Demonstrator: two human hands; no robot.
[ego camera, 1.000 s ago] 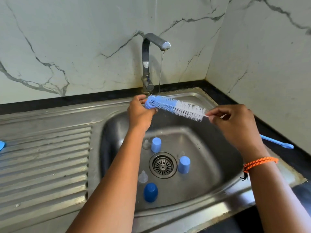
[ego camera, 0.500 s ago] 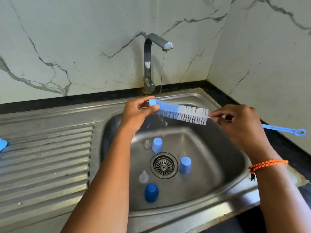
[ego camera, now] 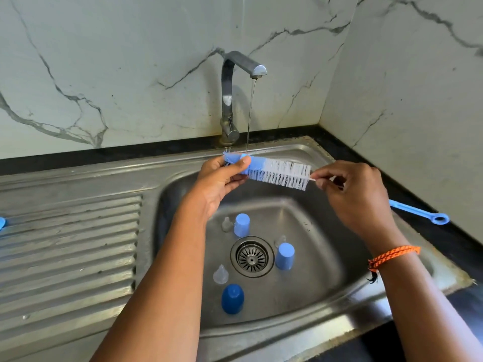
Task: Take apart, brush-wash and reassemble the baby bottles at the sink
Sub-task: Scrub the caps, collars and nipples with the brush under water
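A blue and white bottle brush [ego camera: 277, 171] lies across the sink under a thin stream from the tap [ego camera: 244, 64]. My left hand [ego camera: 222, 178] pinches its blue bristle tip. My right hand [ego camera: 352, 194] grips the wire stem just behind the white bristles, and the blue handle loop [ego camera: 428, 214] sticks out past my wrist. In the sink basin [ego camera: 313, 257] stand three blue caps: a pale one [ego camera: 241, 224] at the back, a pale one [ego camera: 285, 256] right of the drain, a dark one [ego camera: 232, 299] in front. Clear teats lie beside them, one [ego camera: 220, 274] front left, one [ego camera: 226, 223] at the back.
The ribbed steel draining board [ego camera: 70, 252] spreads to the left, with a blue object [ego camera: 1, 223] at its far left edge. Marble walls close the back and right. A black counter strip [ego camera: 444, 244] runs along the right of the sink. The drain [ego camera: 252, 257] sits mid-basin.
My left fingers have slid along the blue tip of the brush and the brush has turned a little under the water. The handle end has dropped lower on the right.
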